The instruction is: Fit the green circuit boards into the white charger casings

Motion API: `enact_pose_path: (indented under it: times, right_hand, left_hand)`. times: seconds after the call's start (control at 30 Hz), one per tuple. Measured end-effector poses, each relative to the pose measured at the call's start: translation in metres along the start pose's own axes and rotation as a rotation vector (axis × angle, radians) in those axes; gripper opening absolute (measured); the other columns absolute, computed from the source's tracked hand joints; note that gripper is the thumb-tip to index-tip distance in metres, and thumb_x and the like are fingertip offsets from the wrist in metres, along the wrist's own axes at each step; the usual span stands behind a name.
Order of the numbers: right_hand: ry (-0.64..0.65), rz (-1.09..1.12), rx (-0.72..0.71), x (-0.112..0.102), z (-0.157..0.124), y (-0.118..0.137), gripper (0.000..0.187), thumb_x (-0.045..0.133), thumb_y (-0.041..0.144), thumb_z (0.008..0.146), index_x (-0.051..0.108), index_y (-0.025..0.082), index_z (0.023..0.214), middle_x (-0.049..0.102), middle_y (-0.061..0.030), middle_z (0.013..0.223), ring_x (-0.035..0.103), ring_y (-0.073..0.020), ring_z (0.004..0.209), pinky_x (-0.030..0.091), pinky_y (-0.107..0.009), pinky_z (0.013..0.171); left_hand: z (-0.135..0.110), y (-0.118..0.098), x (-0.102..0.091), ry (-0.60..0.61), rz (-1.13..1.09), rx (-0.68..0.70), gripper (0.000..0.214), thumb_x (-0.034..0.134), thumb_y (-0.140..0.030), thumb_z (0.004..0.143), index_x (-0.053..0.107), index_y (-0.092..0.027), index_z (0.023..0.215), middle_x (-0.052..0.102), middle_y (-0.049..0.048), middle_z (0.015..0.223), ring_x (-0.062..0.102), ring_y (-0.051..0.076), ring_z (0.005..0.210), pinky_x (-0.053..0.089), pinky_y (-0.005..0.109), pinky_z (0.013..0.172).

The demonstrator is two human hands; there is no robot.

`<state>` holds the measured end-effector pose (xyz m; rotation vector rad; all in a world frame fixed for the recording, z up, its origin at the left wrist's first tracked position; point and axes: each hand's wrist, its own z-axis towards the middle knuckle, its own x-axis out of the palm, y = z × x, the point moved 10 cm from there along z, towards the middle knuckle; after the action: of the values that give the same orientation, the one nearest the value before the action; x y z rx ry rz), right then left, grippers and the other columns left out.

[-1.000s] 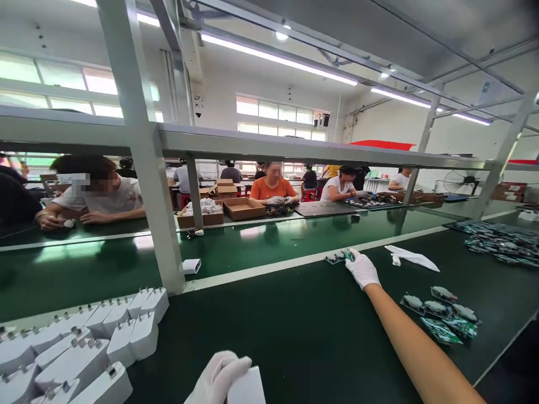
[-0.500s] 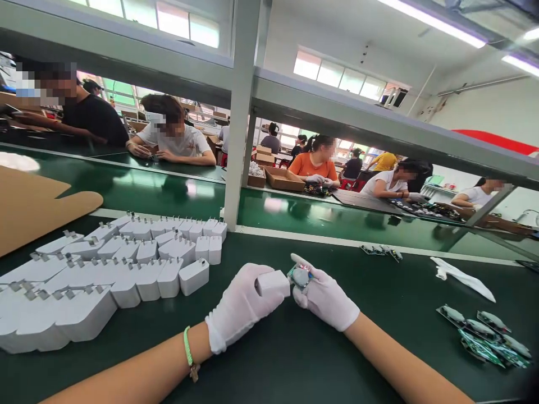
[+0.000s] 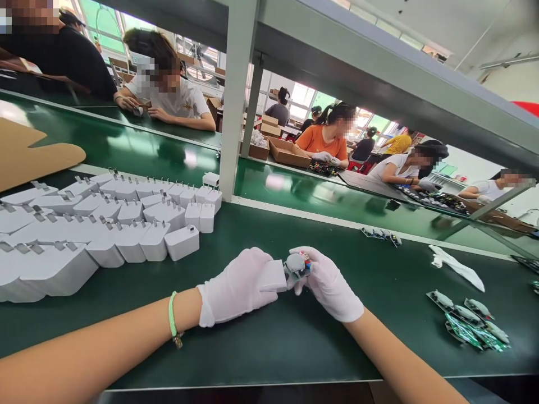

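Note:
My left hand (image 3: 239,286), in a white glove, is closed around a white plastic charger housing (image 3: 273,275). My right hand (image 3: 330,280), gloved too, grips a small circuit board (image 3: 297,265) with a grey rounded part and bits of red and blue on it. The board's near end is right at the housing's right end; whether it has entered the opening I cannot tell. Both hands are over the dark green table (image 3: 269,348). To the left stand rows of white chargers (image 3: 130,233) with metal prongs pointing up.
On the right lie several circuit boards (image 3: 467,320) and a white glove (image 3: 457,266). More boards (image 3: 381,235) lie near the back edge. A grey post (image 3: 236,101) rises at the back, with brown cardboard (image 3: 37,151) at left. Co-workers sit across the green belt (image 3: 295,182).
My view has tilted downward, showing the table's front edge. The board in my right hand has turned and come up against the housing. Both hands keep their holds.

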<state>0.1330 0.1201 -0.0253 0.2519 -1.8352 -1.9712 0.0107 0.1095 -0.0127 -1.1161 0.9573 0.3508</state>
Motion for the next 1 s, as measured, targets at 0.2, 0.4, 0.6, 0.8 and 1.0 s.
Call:
enact_pose_path:
  times: [0.2,0.4,0.6,0.8,1.0]
  right_hand:
    - [-0.046,0.005,-0.076,0.004,-0.009,0.019,0.055,0.072,0.058,0.07,0.059,0.022,0.108,0.059,-0.001,0.08,0.059,-0.0136,0.06,0.053,-0.027,0.052]
    - [-0.111,-0.266,-0.109,0.002,-0.02,0.03,0.057,0.077,0.058,0.061,0.065,0.025,0.106,0.061,-0.0021,0.091,0.058,-0.0156,0.078,0.051,-0.024,0.067]
    - [-0.182,-0.21,-0.155,0.004,-0.028,0.037,0.057,0.083,0.051,0.056,0.065,0.028,0.105,0.066,-0.0016,0.09,0.063,-0.015,0.075,0.054,-0.024,0.066]
    - [-0.214,-0.334,-0.136,0.007,-0.03,0.033,0.057,0.084,0.052,0.054,0.063,0.027,0.101,0.067,-0.0027,0.091,0.064,-0.0163,0.068,0.055,-0.027,0.061]
    - [-0.16,-0.821,-0.305,0.022,-0.034,0.042,0.06,0.083,0.052,0.056,0.062,0.027,0.106,0.065,-0.0011,0.085,0.061,-0.0168,0.068,0.052,-0.028,0.061]
  left_hand:
    - [0.002,0.002,0.008,0.008,-0.395,-0.028,0.054,0.064,-0.022,0.067,0.04,-0.022,0.115,0.058,0.0002,0.095,0.058,0.014,0.075,0.05,0.025,0.06]
    - [0.0,-0.002,0.011,0.087,-0.417,-0.085,0.052,0.063,-0.021,0.065,0.038,-0.021,0.11,0.053,-0.0007,0.092,0.052,0.012,0.07,0.047,0.024,0.057]
    - [0.001,-0.012,0.006,0.054,-0.451,0.04,0.052,0.065,-0.018,0.063,0.036,-0.022,0.107,0.05,-0.001,0.094,0.051,0.011,0.072,0.048,0.025,0.061]
    - [-0.001,-0.016,-0.005,-0.013,-0.393,0.102,0.043,0.065,-0.025,0.071,0.036,-0.023,0.103,0.052,-0.0014,0.093,0.051,0.011,0.074,0.048,0.027,0.069]
    - [-0.006,-0.019,-0.001,0.025,-0.414,0.142,0.044,0.066,-0.028,0.074,0.034,-0.024,0.104,0.053,-0.0027,0.091,0.053,0.011,0.072,0.048,0.027,0.069]
